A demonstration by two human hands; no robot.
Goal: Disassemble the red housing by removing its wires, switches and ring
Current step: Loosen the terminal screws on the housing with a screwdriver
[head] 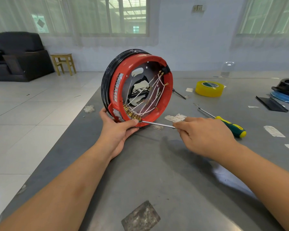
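Note:
The round red housing (167,95) stands on edge on the grey table (157,172), its open side facing me. A black ring (107,77) wraps its far rim. Inside, white wires (154,90) run to a row of brass terminals (132,114) along the lower rim. My left hand (118,129) grips the housing's bottom edge, thumb by the terminals. My right hand (205,135) pinches a thin metal screwdriver shaft (157,124), whose tip touches the terminals at the lower rim.
A green-and-yellow screwdriver (230,125) lies just behind my right hand. A yellow tape roll (209,88), black and blue parts (285,92) and a black strip (270,104) sit to the right. Paper scraps dot the table. A sofa (18,57) and stool (63,64) stand at the far left.

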